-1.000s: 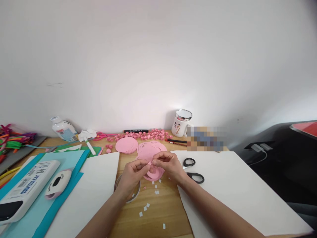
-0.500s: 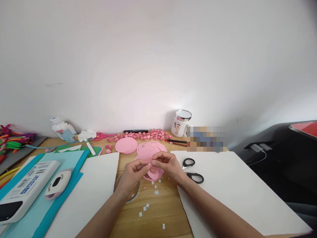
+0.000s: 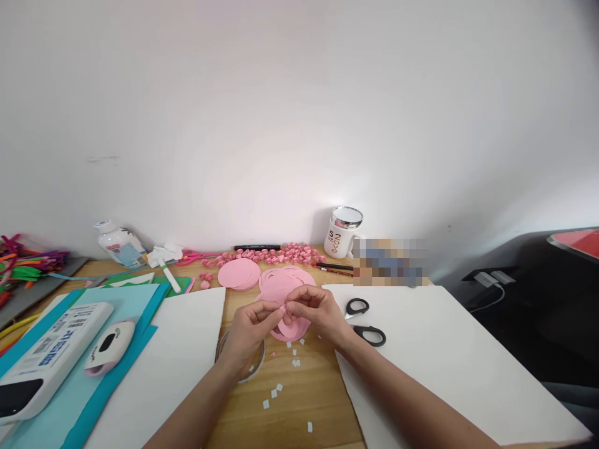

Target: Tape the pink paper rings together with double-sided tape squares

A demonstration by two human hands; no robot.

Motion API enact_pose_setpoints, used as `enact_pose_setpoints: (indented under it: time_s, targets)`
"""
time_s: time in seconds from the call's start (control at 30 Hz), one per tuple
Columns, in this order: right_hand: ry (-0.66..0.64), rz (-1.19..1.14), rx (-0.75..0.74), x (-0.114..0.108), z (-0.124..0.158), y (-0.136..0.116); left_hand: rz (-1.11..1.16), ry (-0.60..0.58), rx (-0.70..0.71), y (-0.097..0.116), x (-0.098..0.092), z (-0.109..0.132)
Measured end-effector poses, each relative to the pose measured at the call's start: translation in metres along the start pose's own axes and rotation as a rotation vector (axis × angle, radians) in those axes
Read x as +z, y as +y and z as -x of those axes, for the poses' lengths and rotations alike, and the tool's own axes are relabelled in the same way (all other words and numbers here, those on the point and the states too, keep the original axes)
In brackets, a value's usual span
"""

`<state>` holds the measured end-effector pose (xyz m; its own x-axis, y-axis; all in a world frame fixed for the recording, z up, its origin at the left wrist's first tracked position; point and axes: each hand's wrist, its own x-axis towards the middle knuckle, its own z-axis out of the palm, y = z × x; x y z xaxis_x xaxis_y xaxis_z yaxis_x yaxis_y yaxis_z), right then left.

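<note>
Your left hand (image 3: 250, 327) and right hand (image 3: 319, 312) both clamp their grip on one small pink paper piece (image 3: 284, 311) over the paper circles (image 3: 281, 288), probably because its smallness requires careful control.

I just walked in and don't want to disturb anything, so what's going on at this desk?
A person's left hand and right hand meet at the fingertips, pinching a small pink piece mostly hidden by the fingers. Below and behind them lies a spread of pink paper circles, with a neater stack to the left. Many small pink shapes lie near the wall. Black-handled scissors rest beside the right wrist, untouched.
</note>
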<state>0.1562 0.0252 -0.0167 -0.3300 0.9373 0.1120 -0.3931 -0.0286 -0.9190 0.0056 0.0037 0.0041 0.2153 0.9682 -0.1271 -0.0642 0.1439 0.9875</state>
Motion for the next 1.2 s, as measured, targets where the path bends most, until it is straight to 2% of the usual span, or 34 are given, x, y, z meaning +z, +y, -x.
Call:
enact_pose_setpoints:
  time_s: [0.37,0.87,1.2]
  targets:
    - [0.051,0.045,0.026,-0.0011,-0.0005,0.0006,0.005,0.068,-0.031,0.0022,-0.0017,-0.0010]
    - [0.032,0.011,-0.009,-0.0003,-0.0011,0.0013,-0.048,0.001,-0.009,0.0025,-0.0005,0.0008]
    - [0.057,0.049,-0.003,-0.0009,-0.0003,0.0015,-0.047,0.064,-0.011,-0.0034,-0.0042,-0.0025]
